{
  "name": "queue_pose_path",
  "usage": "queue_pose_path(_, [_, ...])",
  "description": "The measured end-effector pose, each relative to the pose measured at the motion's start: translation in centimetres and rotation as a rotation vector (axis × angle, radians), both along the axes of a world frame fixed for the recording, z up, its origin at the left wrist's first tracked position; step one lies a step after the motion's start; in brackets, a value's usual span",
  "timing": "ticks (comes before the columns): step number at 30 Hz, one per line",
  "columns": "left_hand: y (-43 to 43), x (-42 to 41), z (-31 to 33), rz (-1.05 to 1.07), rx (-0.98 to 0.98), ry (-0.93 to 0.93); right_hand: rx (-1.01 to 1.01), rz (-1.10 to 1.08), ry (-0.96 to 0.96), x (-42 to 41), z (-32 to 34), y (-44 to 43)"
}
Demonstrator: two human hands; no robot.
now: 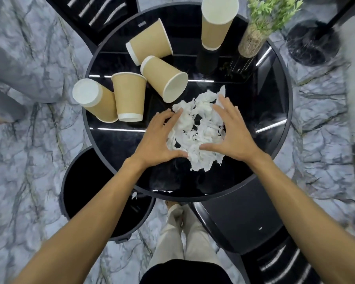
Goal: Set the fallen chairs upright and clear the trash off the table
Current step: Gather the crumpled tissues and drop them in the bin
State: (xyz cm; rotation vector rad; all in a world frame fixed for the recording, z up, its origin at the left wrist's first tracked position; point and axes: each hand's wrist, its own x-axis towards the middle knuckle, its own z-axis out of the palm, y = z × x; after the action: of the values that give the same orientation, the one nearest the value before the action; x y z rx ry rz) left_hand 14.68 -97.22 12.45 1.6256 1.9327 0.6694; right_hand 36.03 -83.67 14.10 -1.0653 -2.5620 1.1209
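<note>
Left hand (159,138): fingers spread wide, palm down, cupping the left flank of the tissue pile, fingertips touching the paper.
Right hand (231,130): fingers splayed too, pressed against the right flank of the pile, thumb reaching under its near edge.
Between the hands: both are open and bracket the heap from either side, nothing pinched, nothing lifted.
Crumpled white tissues (197,130): a loose heap lying on the near half of the tabletop, close to its middle.
Tabletop (273,99): round, glossy black, with a dark rim, reflecting strip lights.
Paper cups on the left edge: one tan cup (94,100) is tipped with its white base towards the camera, leaning on an upside-down cup (129,97) just beside it.
Paper cups near the middle: two more on their sides, one (164,78) touching the other (150,45) behind it.
Far edge: a fifth cup (216,23) stands upside down, and next to it a glass vase of green sprigs (254,37).
Bin (70,187): black and round, on the marble floor just past the near-left edge of the tabletop, a scrap of tissue (134,195) on its rim.
Chairs: one black slatted chair (103,11) beyond the far-left edge, another (252,226) at the near-right edge.
</note>
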Motion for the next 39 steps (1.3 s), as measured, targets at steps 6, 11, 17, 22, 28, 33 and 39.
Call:
queue_pose_path(6, [-0.3,0.8,-0.3,0.033,0.099,-0.087,0.005,0.041,0.073,-0.3,-1.3,-3.5])
queue_pose_path(11, [-0.5,0.9,-0.7,0.009,0.069,-0.048,0.227,0.0,-0.063,-1.1,-1.5,-3.6])
queue_pose_path(17, [-0.4,0.9,-0.5,0.007,0.071,-0.084,0.233,-0.044,-0.003,-1.3,-2.0,-3.6])
queue_pose_path(22, [-0.5,0.9,-1.1,-0.016,0.142,-0.091,0.15,-0.033,0.07,-1.6,-1.9,-3.4])
queue_pose_path(28, [-0.6,0.6,0.4,0.024,0.101,-0.159,0.007,-0.082,0.098,-2.4,-0.5,-3.7])
queue_pose_path(33, [-1.1,1.2,1.5,0.049,0.052,-0.246,-0.11,-0.119,0.161,-2.4,0.5,-4.0])
queue_pose_path(39, [-2.2,1.9,2.7,0.083,0.036,-0.375,-0.269,-0.145,0.227,-1.8,1.4,-4.6])
